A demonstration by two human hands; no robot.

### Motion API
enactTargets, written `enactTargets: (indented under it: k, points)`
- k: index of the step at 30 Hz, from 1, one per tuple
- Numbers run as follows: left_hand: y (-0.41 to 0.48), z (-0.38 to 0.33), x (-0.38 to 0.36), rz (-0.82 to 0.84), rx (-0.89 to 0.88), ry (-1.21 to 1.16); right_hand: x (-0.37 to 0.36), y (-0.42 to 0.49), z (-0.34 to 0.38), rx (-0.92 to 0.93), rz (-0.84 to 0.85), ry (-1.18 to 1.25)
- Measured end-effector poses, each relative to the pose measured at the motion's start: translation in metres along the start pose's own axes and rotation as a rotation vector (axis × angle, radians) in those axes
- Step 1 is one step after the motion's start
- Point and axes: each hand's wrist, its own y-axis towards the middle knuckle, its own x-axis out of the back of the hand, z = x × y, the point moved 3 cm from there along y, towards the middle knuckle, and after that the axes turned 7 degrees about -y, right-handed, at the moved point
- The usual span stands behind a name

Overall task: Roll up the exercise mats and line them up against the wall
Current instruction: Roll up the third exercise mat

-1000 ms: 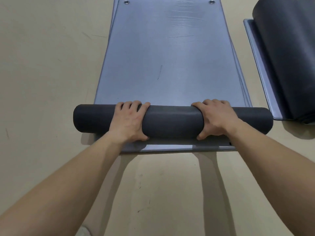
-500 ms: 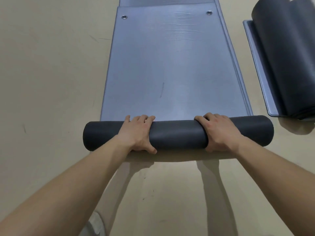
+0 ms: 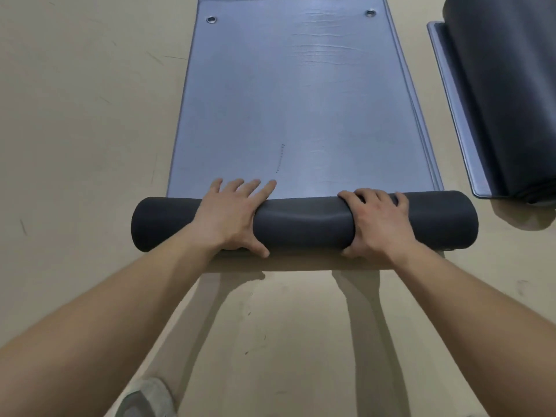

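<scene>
Now that my left hand (image 3: 231,215) has straightened its fingers (image 3: 249,188) across the dark roll (image 3: 304,224) while my right hand (image 3: 377,224) stays clenched round it, I judge another turn has begun; plenty of flat exercise mat (image 3: 301,100) remains beyond my fingertips.

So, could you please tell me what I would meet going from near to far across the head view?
Pale fabric shoe toe → dark grey foam roll, under the left hand and right hand → flat blue-grey unrolled stretch of mat → round metal eyelets at its far edge.
</scene>
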Motion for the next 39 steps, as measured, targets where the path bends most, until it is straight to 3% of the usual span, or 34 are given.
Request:
enactTargets:
  k: [2,4,6,11,16,19,24,30,32,35,36,39]
  points:
    - [-0.014,-0.010,-0.016,-0.189,-0.002,0.089,0.011,0.017,-0.005,0.052,0.086,0.007]
    - [-0.013,-0.010,-0.023,-0.264,-0.015,0.080,0.020,0.030,-0.011,0.078,0.155,0.027]
    - [0.004,-0.002,-0.012,-0.271,-0.034,0.025,0.023,0.037,-0.015,0.066,0.133,0.034]
    - [0.040,0.015,0.021,-0.091,-0.055,-0.114,0.009,0.026,0.000,0.044,-0.175,-0.135]
    - [0.015,0.015,0.006,-0.265,0.065,-0.062,0.032,0.043,-0.004,0.103,-0.099,-0.154]
    - [-0.001,0.004,0.012,-0.194,0.091,-0.121,0.032,0.019,0.002,0.100,-0.054,-0.115]
    - [-0.029,-0.012,0.001,0.053,0.035,-0.217,0.024,-0.022,0.000,0.117,0.185,-0.046]
    - [-0.012,-0.003,0.007,0.229,0.093,-0.392,-0.007,-0.056,0.024,0.002,-0.065,-0.119]
    - [-0.013,0.000,0.005,0.150,0.074,-0.390,-0.005,-0.046,0.021,-0.003,-0.043,-0.065]
    - [-0.033,-0.007,-0.011,-0.289,-0.029,-0.178,0.007,-0.016,0.011,0.043,0.006,0.011]
    - [-0.040,-0.013,-0.021,-0.367,-0.029,-0.134,0.013,-0.005,0.009,0.067,0.046,0.031]
    - [-0.032,-0.019,-0.028,-0.288,0.020,-0.119,0.026,0.017,0.006,0.097,0.097,0.092]
